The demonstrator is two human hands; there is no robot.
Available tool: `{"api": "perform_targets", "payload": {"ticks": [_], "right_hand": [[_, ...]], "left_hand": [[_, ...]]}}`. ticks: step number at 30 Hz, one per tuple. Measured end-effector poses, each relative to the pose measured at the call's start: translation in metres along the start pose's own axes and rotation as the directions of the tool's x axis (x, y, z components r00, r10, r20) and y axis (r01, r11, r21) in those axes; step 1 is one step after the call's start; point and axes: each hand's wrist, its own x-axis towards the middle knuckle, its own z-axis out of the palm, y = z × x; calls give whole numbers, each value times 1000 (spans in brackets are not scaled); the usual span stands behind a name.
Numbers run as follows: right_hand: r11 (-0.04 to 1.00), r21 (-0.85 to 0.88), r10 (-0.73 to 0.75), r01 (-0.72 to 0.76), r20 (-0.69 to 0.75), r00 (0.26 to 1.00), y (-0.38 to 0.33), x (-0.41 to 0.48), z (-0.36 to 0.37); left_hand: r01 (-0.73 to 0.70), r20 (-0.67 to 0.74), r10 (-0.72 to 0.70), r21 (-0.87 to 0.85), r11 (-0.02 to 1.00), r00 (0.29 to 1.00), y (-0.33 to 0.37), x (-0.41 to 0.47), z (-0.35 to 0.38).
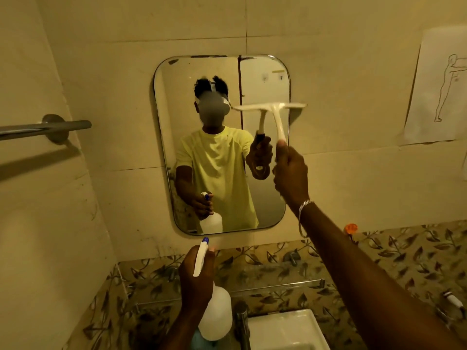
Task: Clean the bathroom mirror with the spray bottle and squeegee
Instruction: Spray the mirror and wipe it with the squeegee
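Now our right hand point(290, 173) grips the squeegee point(273, 109), blade level against the mirror point(222, 147) at its upper right; our left hand point(197, 281) holds the spray bottle point(214, 311) low, below the glass.

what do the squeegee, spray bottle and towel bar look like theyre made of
Squeegee: looks like off-white plastic, matte, moulded in one piece.
Spray bottle: translucent white plastic body, opaque white trigger head, blue nozzle tip.
Towel bar: probably metal, a grey brushed sheen with soft highlights.
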Motion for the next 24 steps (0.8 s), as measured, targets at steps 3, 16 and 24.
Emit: {"api": "perform_targets", "payload": {"ticks": [3, 16, 24], "right_hand": [[995, -87, 50, -51, -10, 999, 54, -46, -12], [859, -151, 497, -489, 20, 867, 209, -234, -44], [964, 36, 258, -262, 91, 962, 77, -144, -24]], "left_hand": [[15, 17, -15, 32, 999, 1000, -5, -1, 0], [14, 11, -14, 1, 1000, 1000, 1, -3, 2], [11, -2, -10, 84, 996, 1000, -3, 5, -7]]}}
